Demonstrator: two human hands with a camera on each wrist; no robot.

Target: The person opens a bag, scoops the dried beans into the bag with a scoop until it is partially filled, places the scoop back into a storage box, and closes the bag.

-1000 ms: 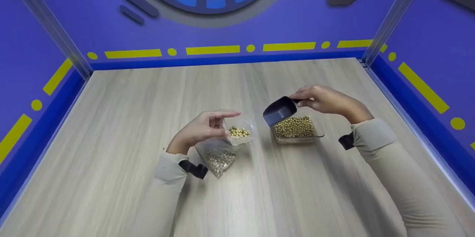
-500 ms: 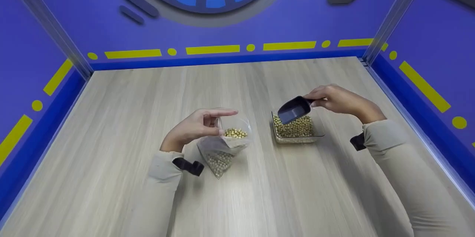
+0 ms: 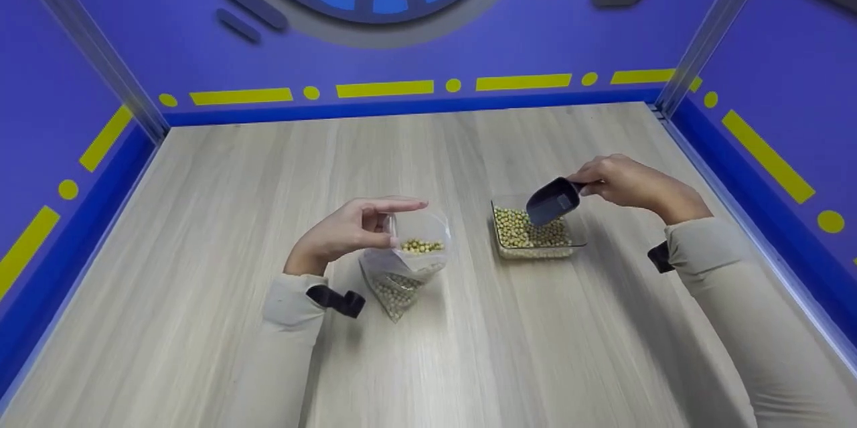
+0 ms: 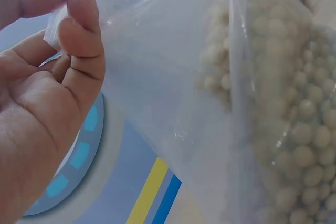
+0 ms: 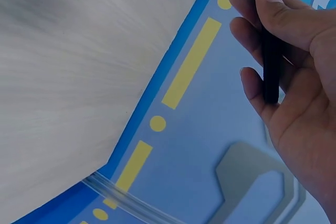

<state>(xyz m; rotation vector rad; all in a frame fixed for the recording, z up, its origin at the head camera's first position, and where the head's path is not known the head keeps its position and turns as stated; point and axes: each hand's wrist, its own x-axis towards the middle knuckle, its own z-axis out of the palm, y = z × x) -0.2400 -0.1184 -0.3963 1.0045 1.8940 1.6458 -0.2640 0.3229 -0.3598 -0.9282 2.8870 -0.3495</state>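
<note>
My left hand [image 3: 345, 230] pinches the rim of a clear plastic bag [image 3: 402, 284], its index finger stretched over the open mouth. Round yellow-green dried beans fill the bag's lower part and show through the mouth. In the left wrist view, the thin bag wall [image 4: 157, 103] hangs from the fingers beside the beans [image 4: 304, 156]. To the right, a black scoop [image 3: 552, 202] is gripped by its handle in my right hand [image 3: 626, 180]. Its bowl looks empty and tips down, front edge right at the beans [image 3: 514, 224] in a clear rectangular container [image 3: 535, 254]. Curled fingers hold the handle [image 5: 271, 72] in the right wrist view.
The wood-grain table [image 3: 268, 173] carries the bag and container, a short gap apart. Blue panels with yellow markings, such as the back wall [image 3: 388, 59], enclose it at the back and both sides. Metal posts stand at the back corners.
My right hand has carried the scoop rightward from the container's left edge to over its beans, and the bowl has lowered. My left hand has shifted slightly left with the bag's mouth.
</note>
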